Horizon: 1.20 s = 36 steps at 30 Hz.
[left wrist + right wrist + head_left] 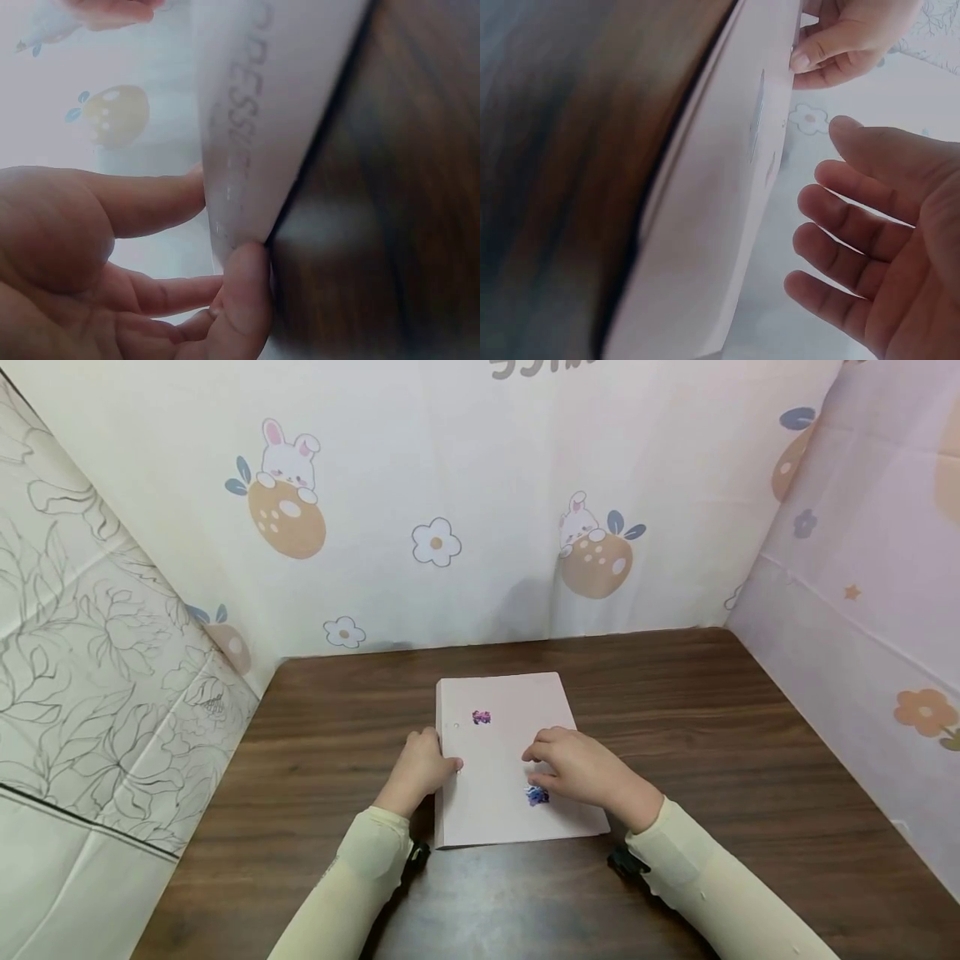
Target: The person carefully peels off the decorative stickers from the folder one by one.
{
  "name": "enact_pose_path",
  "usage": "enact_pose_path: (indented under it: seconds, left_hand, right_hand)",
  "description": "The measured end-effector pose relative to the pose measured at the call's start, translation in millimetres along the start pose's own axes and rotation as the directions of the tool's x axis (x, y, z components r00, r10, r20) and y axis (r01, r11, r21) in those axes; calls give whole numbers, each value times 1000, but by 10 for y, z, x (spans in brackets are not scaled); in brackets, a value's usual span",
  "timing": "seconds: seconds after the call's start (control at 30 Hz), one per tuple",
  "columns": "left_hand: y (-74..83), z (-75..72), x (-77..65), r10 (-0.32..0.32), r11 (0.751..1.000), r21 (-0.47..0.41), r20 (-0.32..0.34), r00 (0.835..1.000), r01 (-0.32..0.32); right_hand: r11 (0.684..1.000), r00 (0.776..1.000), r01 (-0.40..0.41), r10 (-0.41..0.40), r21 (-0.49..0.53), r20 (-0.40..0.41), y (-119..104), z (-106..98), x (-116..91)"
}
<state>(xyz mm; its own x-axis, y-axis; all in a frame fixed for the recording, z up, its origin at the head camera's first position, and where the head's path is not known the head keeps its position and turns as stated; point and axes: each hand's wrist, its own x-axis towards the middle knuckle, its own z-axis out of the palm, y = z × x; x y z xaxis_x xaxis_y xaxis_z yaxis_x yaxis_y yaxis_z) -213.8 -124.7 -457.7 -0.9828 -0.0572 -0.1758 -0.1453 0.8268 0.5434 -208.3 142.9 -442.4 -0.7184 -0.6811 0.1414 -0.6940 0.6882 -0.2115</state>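
Observation:
A pale pink folder [495,814] lies flat on the brown table, with a thick left side that looks like a spine. In the left wrist view, grey printed letters [244,97] run along that side. My left hand [422,768] grips the folder there, thumb on top and fingers against the side. My right hand [573,766] hovers over the folder's right half, fingers loosely bent, and in the right wrist view it holds nothing. Near its thumb is a small blue figure picture [537,795] on the cover. A pink-purple one [482,717] sits toward the upper left.
The wood-grain table [330,718] extends around the folder on all sides. A white cloth [465,602] with rabbits and flowers hangs behind it, with more patterned cloth at left and right. Dark wrist straps [627,863] show under the pale sleeves [712,877].

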Motion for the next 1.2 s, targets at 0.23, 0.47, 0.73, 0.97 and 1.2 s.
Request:
enact_pose_path:
  seconds: [0.23,0.47,0.73,0.97,1.2]
  left_hand:
    - [29,-22,16,5,1000,0,2,1000,-5]
    - [32,-31,18,1,1000,-7,8,1000,-1]
    - [2,-10,29,-11,1000,-24,10,1000,12]
    - [-13,-2,14,-26,999,-39,3,1000,26]
    - [-9,3,10,1,999,-33,4,1000,-1]
  right_hand:
    - [1000,1000,-12,11,16,17,-24,13,-1]
    - [1000,999,-15,15,16,28,-32,18,2]
    - [999,997,-41,40,17,67,-23,51,10]
    - [999,997,-39,38,12,71,-4,62,24]
    - [999,995,-45,44,14,84,3,75,0]
